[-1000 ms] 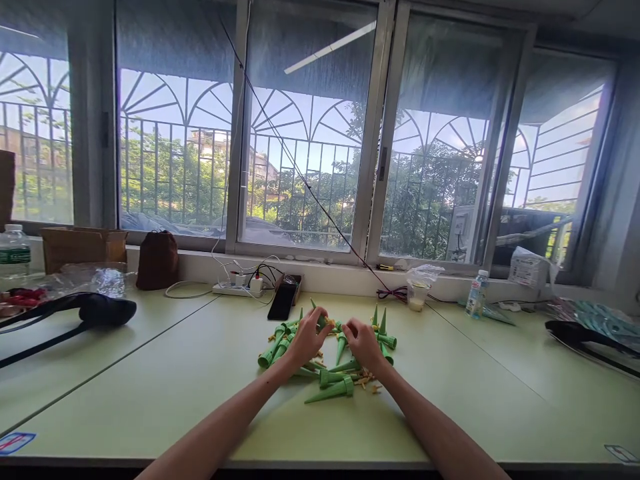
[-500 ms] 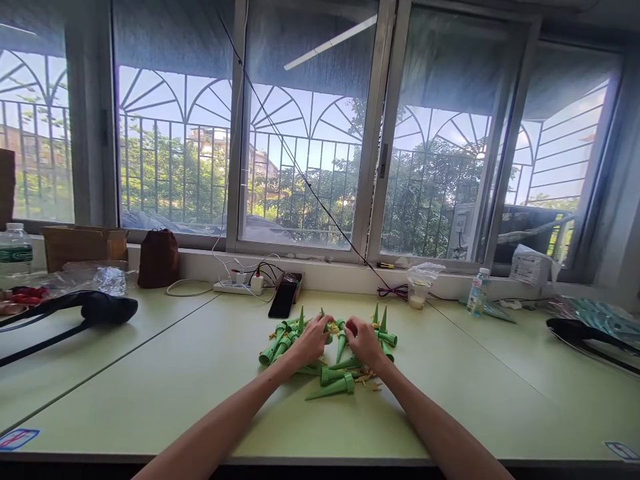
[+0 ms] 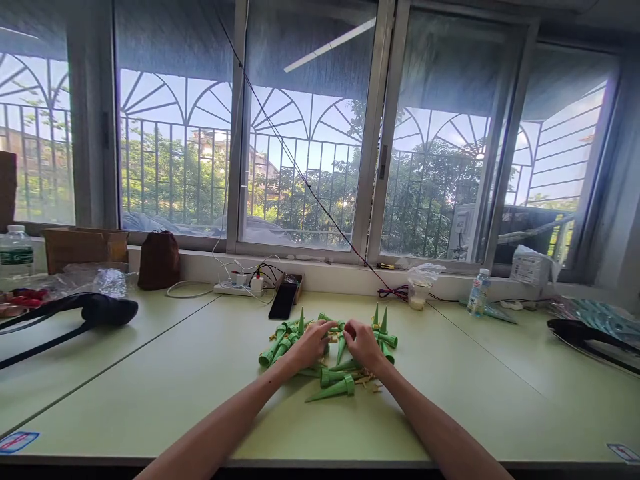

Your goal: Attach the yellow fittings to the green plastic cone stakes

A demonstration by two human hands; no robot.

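My left hand [image 3: 311,341] hovers over the left part of a pile of green plant watering spikes, its fingers stretched towards the right; I see nothing held in it. My right hand [image 3: 362,341] is closed in a pinch beside it, and whatever lies between its fingertips is hidden. A green spike [image 3: 341,348] lies between the hands, tip towards me. Nearer to me rests another capped spike [image 3: 330,389]. Two spikes [image 3: 383,320] point upward beyond my right hand. Small yellow pieces [image 3: 367,381] are scattered among the spikes.
A black phone [image 3: 283,300] lies behind the pile, near a power strip [image 3: 235,289] with cables. To the right stand a plastic cup [image 3: 418,295] and a bottle [image 3: 479,293]. At the left are a black strapped object [image 3: 107,310] and a brown pouch [image 3: 159,261].
My left fingers have straightened from a pinch near a yellow piece. The green tip upright beside them is gone from there, and a green part shows lying behind that hand. My right hand stays pinched.
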